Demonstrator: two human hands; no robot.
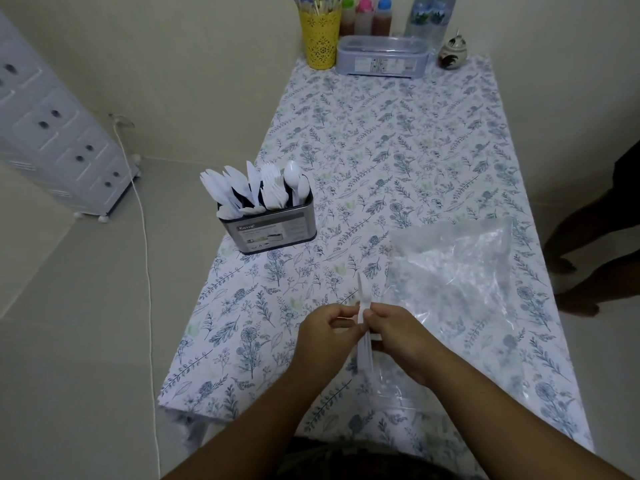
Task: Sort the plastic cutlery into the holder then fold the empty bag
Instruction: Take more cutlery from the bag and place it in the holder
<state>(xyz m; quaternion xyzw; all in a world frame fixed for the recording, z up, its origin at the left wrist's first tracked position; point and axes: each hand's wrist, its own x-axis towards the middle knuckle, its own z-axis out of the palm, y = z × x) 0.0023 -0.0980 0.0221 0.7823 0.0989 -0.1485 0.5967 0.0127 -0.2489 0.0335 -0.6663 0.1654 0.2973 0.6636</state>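
Both hands meet low centre of frame over floral tablecloth. Left hand and right hand each pinch same white plastic knife, blade pointing up-frame. Clear plastic bag lies crumpled just right of hands, near edge under right wrist. Metal holder stands left of centre near table edge, packed with white cutlery. Top of frame: yellow cup, sauce bottles, lidded grey box, small ceramic jar. Upper left: white drawer unit, cable on floor.
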